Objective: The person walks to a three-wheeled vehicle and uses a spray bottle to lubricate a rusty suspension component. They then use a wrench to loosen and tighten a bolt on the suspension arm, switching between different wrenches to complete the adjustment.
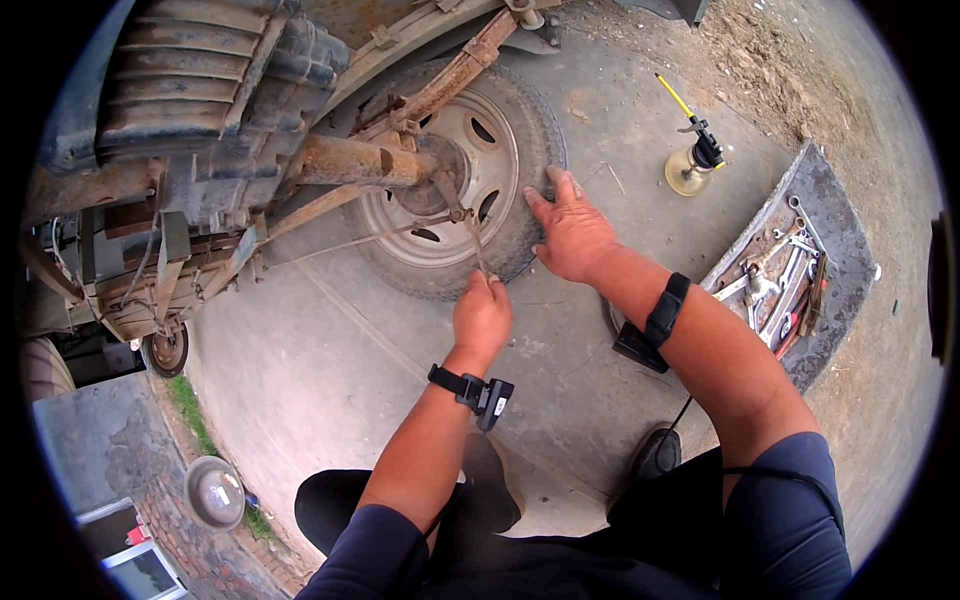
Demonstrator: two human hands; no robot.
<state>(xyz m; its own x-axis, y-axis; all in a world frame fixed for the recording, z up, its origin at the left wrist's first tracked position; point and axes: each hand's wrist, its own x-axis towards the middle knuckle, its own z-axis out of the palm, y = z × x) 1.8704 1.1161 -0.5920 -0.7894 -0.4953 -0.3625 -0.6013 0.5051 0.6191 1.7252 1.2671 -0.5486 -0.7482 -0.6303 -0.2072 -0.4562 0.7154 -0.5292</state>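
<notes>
A vehicle wheel (390, 270) with a worn tyre and pale rim sits behind a rusty axle (340, 160). My left hand (482, 315) is closed on a metal wrench (479, 245), whose upper end is at a joint (457, 215) on the rusty linkage by the hub. My right hand (572, 225) has its fingers apart, resting against the right side of the tyre. A thin rod (380, 236) runs leftward from that joint.
A metal tray (830, 205) of spanners and other tools lies at the right. An oil can (688, 172) with a yellow spout stands above it. Rusty undercarriage (200, 190) fills the upper left. A round basin (213, 492) sits at lower left near bricks and grass.
</notes>
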